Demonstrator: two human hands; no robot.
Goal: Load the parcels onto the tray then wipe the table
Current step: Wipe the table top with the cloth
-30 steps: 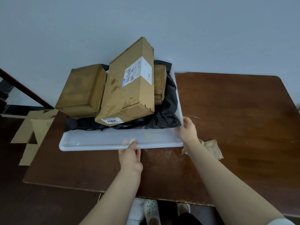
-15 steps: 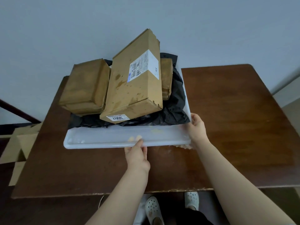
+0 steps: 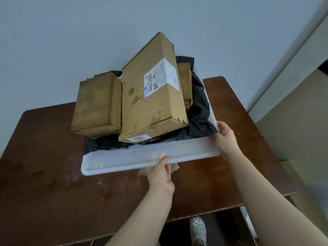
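The left hand [image 3: 160, 174] grasps the tray [image 3: 124, 162] by its near rim, fingers [image 3: 165, 163] curled under; the right hand [image 3: 228, 139] grasps its near right corner. Three brown parcels [image 3: 152, 103] sit on a black bag [image 3: 200, 118] in the tray, above the surface [image 3: 53, 174].

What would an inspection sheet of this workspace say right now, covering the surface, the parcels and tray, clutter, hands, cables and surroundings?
Surface: brown wooden table, smudged and streaked near the front.
Job's things: white tray carrying a large labelled box, a taped brown parcel, a smaller brown parcel and a black bag.
Clutter: crumpled brown rag or paper on the table under the tray's near edge.
Hands: left hand grips the tray's near rim; right hand grips its right corner.
Cables: nothing seen.
Surroundings: pale wall; a white shoe on the floor below.
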